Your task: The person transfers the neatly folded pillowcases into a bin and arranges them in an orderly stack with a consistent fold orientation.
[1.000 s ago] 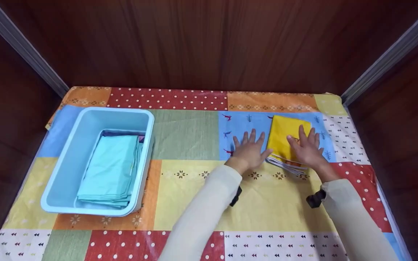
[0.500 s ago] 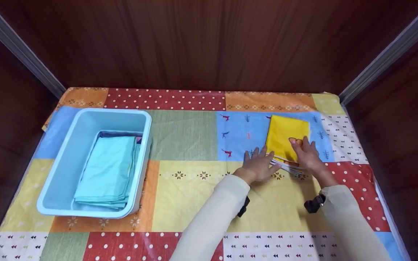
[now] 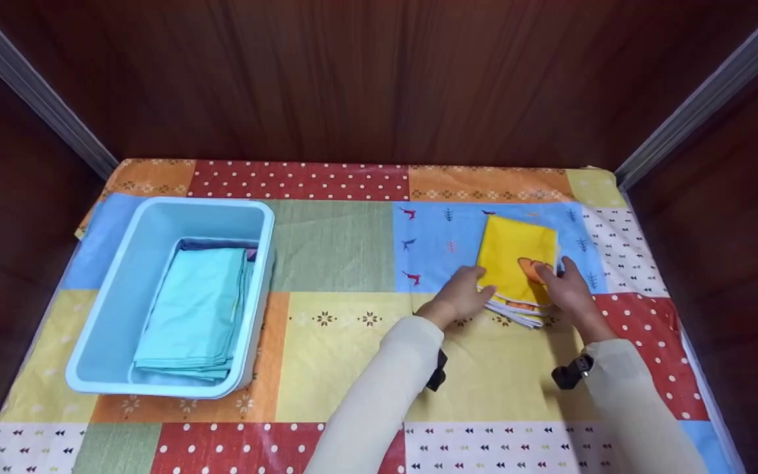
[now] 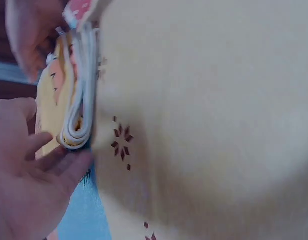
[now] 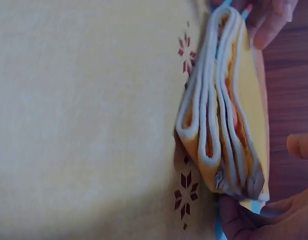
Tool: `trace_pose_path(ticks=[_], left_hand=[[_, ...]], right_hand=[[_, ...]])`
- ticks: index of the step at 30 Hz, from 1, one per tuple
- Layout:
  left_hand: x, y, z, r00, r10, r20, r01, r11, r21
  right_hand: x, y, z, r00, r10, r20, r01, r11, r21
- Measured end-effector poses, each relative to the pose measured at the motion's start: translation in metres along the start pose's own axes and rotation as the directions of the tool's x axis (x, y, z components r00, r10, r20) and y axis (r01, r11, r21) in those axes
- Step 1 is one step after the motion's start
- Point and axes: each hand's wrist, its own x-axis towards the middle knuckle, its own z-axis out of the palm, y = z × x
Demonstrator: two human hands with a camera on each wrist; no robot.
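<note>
A folded yellow cloth with an orange print and white-edged layers lies at the right of the table. My left hand holds its left edge, thumb on top. In the left wrist view the fingers reach beneath the rounded folds. Opposite, my right hand grips the right edge with the thumb over the print. The right wrist view shows the stacked layers end-on, and the fingers of my right hand tucked under the near corner.
A light blue plastic basin stands at the left with folded turquoise cloth and a dark piece inside. A patchwork tablecloth covers the table. Dark wood-grain panels rise behind and at both sides.
My hands were spread flat at and on the yellow cloth; now their fingers have curled round its two side edges. The cloth has shifted slightly left and toward me.
</note>
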Motion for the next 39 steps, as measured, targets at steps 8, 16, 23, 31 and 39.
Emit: trace_pose_path(ticks=[8, 16, 23, 31, 39], left_hand=[[0.001, -0.010, -0.003, 0.975, -0.221, -0.031, 0.180, 0.862, -0.475], [0.005, -0.016, 0.000, 0.977, -0.201, -0.072, 0.124, 0.810, -0.573], [0.007, -0.017, 0.003, 0.972, -0.193, -0.136, 0.090, 0.837, -0.539], [0.008, -0.016, 0.008, 0.977, -0.136, -0.166, 0.017, 0.820, -0.572], [0.010, -0.012, 0.015, 0.990, -0.044, -0.131, -0.032, 0.850, -0.526]], right_hand=[[0.003, 0.005, 0.005, 0.993, 0.097, 0.068, -0.107, 0.981, 0.165], [0.003, 0.011, 0.005, 0.991, 0.074, 0.112, -0.097, 0.972, 0.213], [0.003, 0.015, 0.002, 0.984, 0.069, 0.163, -0.129, 0.910, 0.394], [-0.001, 0.021, 0.002, 0.993, -0.061, 0.105, 0.002, 0.873, 0.488], [-0.003, 0.028, 0.013, 0.981, -0.195, 0.023, 0.162, 0.871, 0.463]])
